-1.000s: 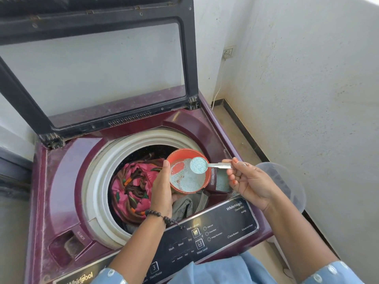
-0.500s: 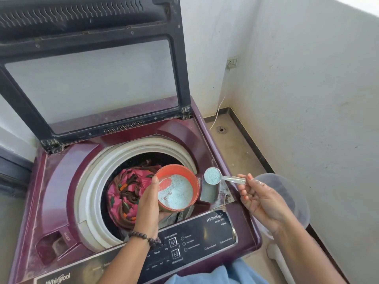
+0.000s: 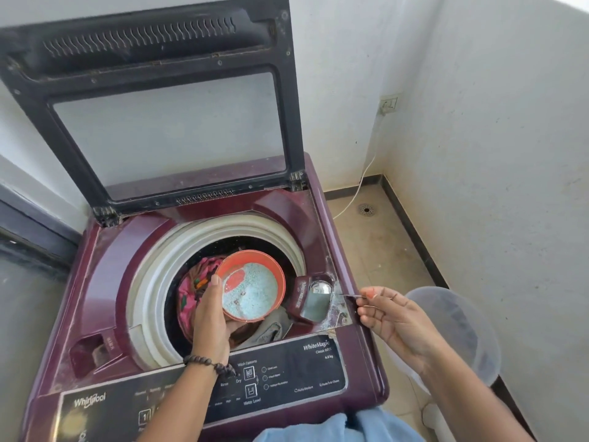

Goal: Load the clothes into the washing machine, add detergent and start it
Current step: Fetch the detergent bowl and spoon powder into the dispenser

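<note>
Orange plastic bowl of pale-blue detergent powder (image 3: 251, 287) sits cupped in the left hand (image 3: 208, 317) over the maroon top-loading washer's drum (image 3: 159, 266) — right hand (image 3: 387, 317) pinches a clear scoop's handle (image 3: 349, 295), its tipped bowl in the dispenser tray (image 3: 314, 298).

Bare forearms; left hand (image 3: 208, 317) with a dark beaded bracelet (image 3: 208, 363) at the wrist; right hand (image 3: 393, 317) with painted nails; light blue garment (image 3: 344, 425) below.

Pale-blue detergent (image 3: 255, 296) fills an orange bowl (image 3: 251, 285) above pink clothes (image 3: 191, 291) in the maroon washer (image 3: 105, 266).
</note>
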Demonstrator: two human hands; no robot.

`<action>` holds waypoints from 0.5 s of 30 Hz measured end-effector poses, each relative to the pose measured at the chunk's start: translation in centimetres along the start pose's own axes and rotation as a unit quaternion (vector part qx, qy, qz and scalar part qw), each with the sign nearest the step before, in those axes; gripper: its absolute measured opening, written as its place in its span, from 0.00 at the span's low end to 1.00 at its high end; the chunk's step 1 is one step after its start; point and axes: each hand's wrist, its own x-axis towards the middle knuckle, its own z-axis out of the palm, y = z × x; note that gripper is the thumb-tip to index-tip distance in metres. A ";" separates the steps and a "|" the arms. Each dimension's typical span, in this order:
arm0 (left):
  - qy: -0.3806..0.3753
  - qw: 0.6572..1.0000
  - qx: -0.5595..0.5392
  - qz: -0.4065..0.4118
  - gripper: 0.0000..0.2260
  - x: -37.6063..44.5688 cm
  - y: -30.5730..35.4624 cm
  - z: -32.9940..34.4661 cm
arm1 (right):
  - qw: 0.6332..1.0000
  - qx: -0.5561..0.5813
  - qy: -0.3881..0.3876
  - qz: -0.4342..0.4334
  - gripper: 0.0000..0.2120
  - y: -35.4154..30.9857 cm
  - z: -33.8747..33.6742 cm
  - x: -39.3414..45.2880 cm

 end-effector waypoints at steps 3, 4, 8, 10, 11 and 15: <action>0.018 1.000 -0.014 0.005 0.19 -0.2 0.2 0.1 | 0.999 -0.038 -0.029 -0.001 0.09 -0.3 0.0 0.1; 0.024 1.000 -0.011 0.010 0.21 -0.4 0.3 0.2 | 0.998 -0.051 -0.038 -0.003 0.08 -0.3 -0.1 0.2; 0.044 0.999 0.002 0.021 0.29 -0.7 0.4 0.4 | 0.995 -0.088 -0.054 -0.012 0.04 -0.4 -0.3 0.6; 0.049 0.998 -0.001 0.026 0.25 -0.7 0.4 0.4 | 0.993 -0.100 -0.053 -0.014 0.05 -0.4 -0.4 0.9; 0.048 0.998 0.003 0.028 0.25 -0.8 0.5 0.5 | 0.993 -0.100 -0.053 -0.014 0.06 -0.4 -0.5 1.0; 0.049 0.997 0.044 0.030 0.33 -1.4 0.3 0.8 | 0.994 -0.083 -0.063 -0.013 0.06 -0.3 -0.7 1.3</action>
